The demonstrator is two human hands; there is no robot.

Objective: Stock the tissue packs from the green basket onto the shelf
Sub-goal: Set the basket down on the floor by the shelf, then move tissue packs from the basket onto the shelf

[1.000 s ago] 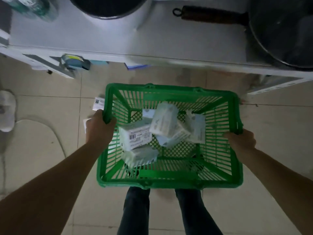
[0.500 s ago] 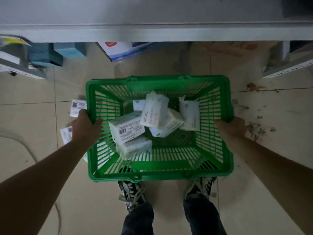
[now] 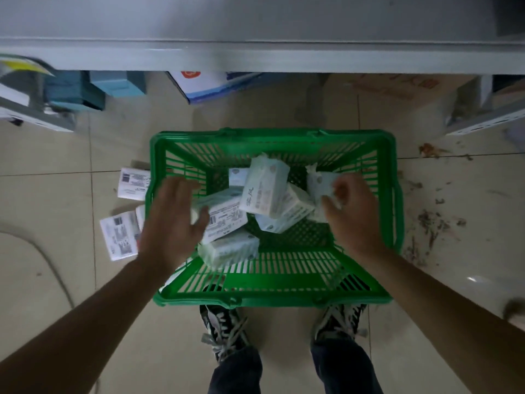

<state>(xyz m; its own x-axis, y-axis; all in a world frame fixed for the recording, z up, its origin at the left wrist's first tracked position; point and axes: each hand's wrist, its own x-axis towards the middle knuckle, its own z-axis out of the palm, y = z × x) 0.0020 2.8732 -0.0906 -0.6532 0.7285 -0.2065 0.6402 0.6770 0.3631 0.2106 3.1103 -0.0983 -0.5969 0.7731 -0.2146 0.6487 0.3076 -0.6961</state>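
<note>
The green basket (image 3: 272, 137) stands on the tiled floor in front of my feet, below the grey shelf edge (image 3: 255, 55). Several white tissue packs lie jumbled inside: one standing on end (image 3: 262, 189), one with a barcode label (image 3: 227, 217), one below it (image 3: 230, 248). My left hand (image 3: 173, 220) is spread over the basket's left side, fingers apart, thumb touching the barcode pack. Inside the basket's right side, my right hand (image 3: 352, 211) has its fingers curled on a tissue pack (image 3: 318, 180).
Two tissue packs (image 3: 133, 183) (image 3: 119, 237) lie on the floor left of the basket. Teal boxes (image 3: 76, 89) and a white-and-blue box (image 3: 204, 83) sit under the shelf. Dirt is scattered on the tiles (image 3: 431, 223) to the right. My shoes (image 3: 224, 331) touch the basket's near wall.
The basket went down onto the floor. Both hands let go of its side rims and moved in over the packs; the right hand's fingers closed on a pack.
</note>
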